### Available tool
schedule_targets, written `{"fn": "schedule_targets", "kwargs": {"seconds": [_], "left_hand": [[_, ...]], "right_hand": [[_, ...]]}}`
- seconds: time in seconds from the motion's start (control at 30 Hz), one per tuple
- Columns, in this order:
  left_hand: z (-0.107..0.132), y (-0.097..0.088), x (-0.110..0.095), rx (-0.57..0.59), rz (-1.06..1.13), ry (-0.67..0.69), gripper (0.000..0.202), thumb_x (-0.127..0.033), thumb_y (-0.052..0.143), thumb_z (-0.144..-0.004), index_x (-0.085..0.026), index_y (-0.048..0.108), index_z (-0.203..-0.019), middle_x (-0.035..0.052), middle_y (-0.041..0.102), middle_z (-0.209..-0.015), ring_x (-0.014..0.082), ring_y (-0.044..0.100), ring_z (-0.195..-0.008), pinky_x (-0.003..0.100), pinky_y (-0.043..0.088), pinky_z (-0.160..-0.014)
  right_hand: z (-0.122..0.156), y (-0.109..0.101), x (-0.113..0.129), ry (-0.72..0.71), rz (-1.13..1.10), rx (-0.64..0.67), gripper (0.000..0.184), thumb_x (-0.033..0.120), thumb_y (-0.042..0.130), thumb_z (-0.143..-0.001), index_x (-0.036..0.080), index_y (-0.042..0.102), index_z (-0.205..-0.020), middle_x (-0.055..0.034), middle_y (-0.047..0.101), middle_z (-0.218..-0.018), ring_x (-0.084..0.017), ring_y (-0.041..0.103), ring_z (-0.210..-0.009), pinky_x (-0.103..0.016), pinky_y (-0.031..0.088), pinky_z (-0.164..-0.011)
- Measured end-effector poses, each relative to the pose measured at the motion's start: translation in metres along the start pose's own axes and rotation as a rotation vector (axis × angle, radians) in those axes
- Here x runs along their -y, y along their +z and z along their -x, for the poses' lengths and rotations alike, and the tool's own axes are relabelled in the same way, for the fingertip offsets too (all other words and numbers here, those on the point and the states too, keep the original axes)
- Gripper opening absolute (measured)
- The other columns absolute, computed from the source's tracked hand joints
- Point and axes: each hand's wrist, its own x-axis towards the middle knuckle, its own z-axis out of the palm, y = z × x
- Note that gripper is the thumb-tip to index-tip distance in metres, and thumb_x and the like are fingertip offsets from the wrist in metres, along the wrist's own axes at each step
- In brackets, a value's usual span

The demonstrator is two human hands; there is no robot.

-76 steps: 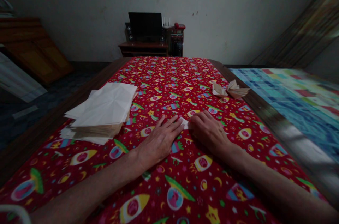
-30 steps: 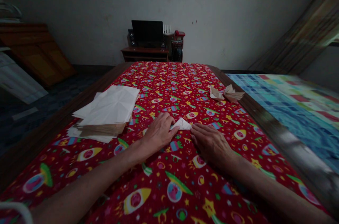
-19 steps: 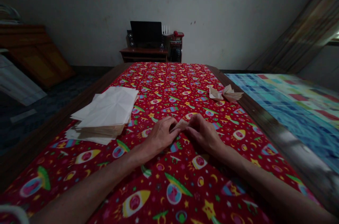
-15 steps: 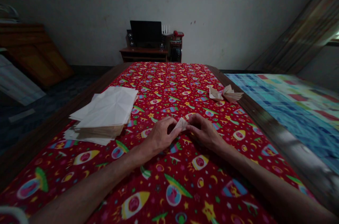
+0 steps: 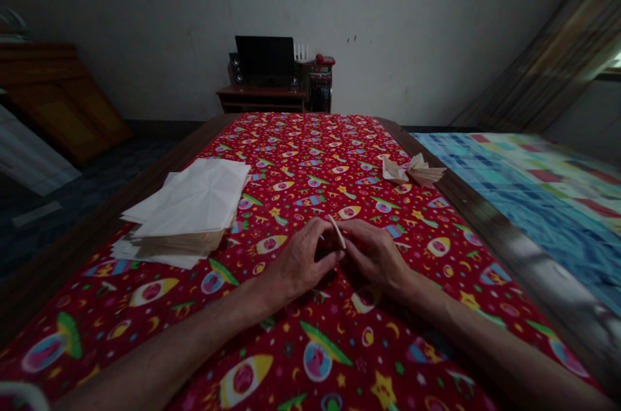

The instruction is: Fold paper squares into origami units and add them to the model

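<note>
A small folded piece of paper (image 5: 337, 232) is held upright between my hands, its thin edge turned toward me. My left hand (image 5: 305, 254) pinches it from the left, thumb low and fingers curled above. From the right, my right hand (image 5: 376, 248) grips the same paper with its fingertips. Both hands are just over the red patterned cloth (image 5: 320, 158). A stack of creased white and tan paper sheets (image 5: 194, 197) lies to the left of my left hand. Two folded paper figures (image 5: 422, 171) rest beyond my right hand.
The cloth covers a long table with a dark wooden edge (image 5: 466, 217). At its far end are a black monitor (image 5: 266, 56) and speakers on a low stand. A bed with a checked cover (image 5: 509, 204) is on the right, a wooden cabinet (image 5: 58, 97) on the left.
The folded paper has turned from showing a pale flat face to standing edge-on. Both hands have shifted their grip around it, and my left fingers now curl over its top.
</note>
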Motion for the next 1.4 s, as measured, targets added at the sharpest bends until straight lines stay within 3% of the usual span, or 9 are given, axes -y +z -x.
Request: {"fn": "schedule_targets", "kwargs": {"seconds": [0.17,0.3,0.6,0.77,0.9,1.1,1.4], "left_hand": [[0.0,-0.006,0.001,-0.027,0.016,-0.034,0.016,-0.03,0.06,-0.085,-0.02,0.051,-0.092,0.0002,0.057,-0.087,0.0147,0.056,-0.08,0.026,0.046,-0.073],[-0.001,-0.007,0.002,-0.032,0.029,-0.046,0.015,-0.031,0.059,-0.085,-0.019,0.052,-0.09,-0.0007,0.056,-0.082,0.0133,0.055,-0.075,0.024,0.045,-0.069],[-0.001,-0.006,-0.002,-0.047,0.031,-0.041,0.014,-0.032,0.054,-0.088,-0.019,0.051,-0.086,-0.0015,0.054,-0.076,0.0117,0.052,-0.068,0.023,0.044,-0.065],[0.0,-0.007,-0.003,-0.035,0.032,-0.049,0.015,-0.034,0.052,-0.089,-0.019,0.05,-0.085,-0.0015,0.055,-0.076,0.012,0.053,-0.068,0.023,0.044,-0.064],[0.001,-0.004,-0.001,-0.057,-0.048,-0.052,0.012,-0.03,0.049,-0.089,-0.02,0.05,-0.083,-0.0023,0.055,-0.073,0.012,0.053,-0.066,0.023,0.044,-0.066],[-0.002,-0.006,0.002,0.016,0.003,-0.092,0.015,-0.029,0.046,-0.092,-0.019,0.05,-0.081,-0.0017,0.055,-0.074,0.0129,0.053,-0.068,0.024,0.042,-0.067],[-0.003,-0.005,0.002,0.031,0.01,-0.044,0.01,-0.016,0.045,-0.088,-0.019,0.051,-0.081,-0.0011,0.055,-0.075,0.0128,0.053,-0.069,0.023,0.04,-0.066]], "right_hand": [[0.001,0.0,0.007,-0.127,-0.052,0.084,0.03,0.019,0.045,-0.092,0.021,0.059,-0.119,-0.0098,0.066,-0.107,-0.017,0.063,-0.093,-0.03,0.052,-0.08],[0.003,0.004,0.002,-0.223,0.034,0.037,0.027,0.018,0.042,-0.094,0.02,0.06,-0.114,-0.0092,0.068,-0.097,-0.017,0.064,-0.088,-0.028,0.053,-0.074],[0.006,0.006,-0.002,-0.321,0.171,-0.021,0.032,0.015,0.041,-0.093,0.018,0.055,-0.121,-0.0113,0.069,-0.097,-0.018,0.065,-0.086,-0.029,0.054,-0.072],[0.007,0.005,-0.001,-0.272,0.154,-0.026,0.03,0.018,0.04,-0.094,0.019,0.059,-0.118,-0.0089,0.07,-0.089,-0.016,0.066,-0.077,-0.025,0.053,-0.065],[0.007,0.006,0.001,-0.228,0.194,-0.034,0.026,0.019,0.041,-0.094,0.018,0.065,-0.103,-0.0084,0.071,-0.081,-0.016,0.066,-0.07,-0.024,0.053,-0.062],[0.006,0.005,0.008,-0.029,0.078,0.008,0.02,0.023,0.051,-0.089,0.021,0.067,-0.1,-0.0044,0.072,-0.087,-0.015,0.068,-0.073,-0.024,0.053,-0.068],[0.002,0.008,0.013,0.134,0.12,-0.002,0.016,0.022,0.053,-0.084,0.02,0.067,-0.092,-0.0021,0.071,-0.075,-0.014,0.064,-0.061,-0.022,0.048,-0.058]]}}
